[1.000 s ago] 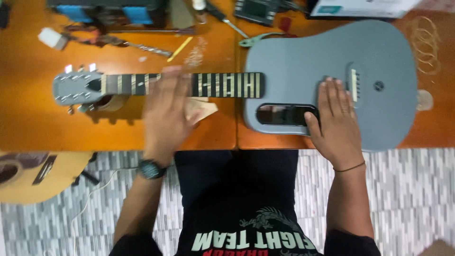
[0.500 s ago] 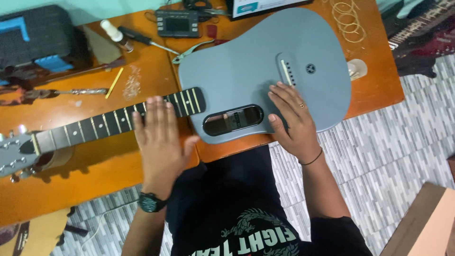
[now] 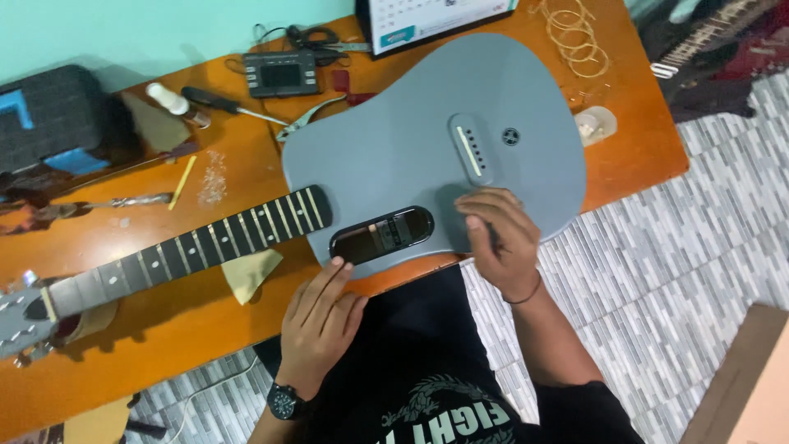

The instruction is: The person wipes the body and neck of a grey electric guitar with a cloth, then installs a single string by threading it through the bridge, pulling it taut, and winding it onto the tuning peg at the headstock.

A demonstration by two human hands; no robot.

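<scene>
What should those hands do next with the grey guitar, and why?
Probably steady the grey guitar flat before anything else: its body overhangs the table edge, the left hand only touches its lower rim, and the right hand rests on the top near the bridge.

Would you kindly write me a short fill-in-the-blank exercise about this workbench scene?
1. The guitar body is coloured ____.
2. The right hand rests on the guitar's ____.
3. The left hand wears a ____ at the wrist.
4. The screwdriver lies on an ____ table.

Missing words: grey; body; watch; orange
</scene>
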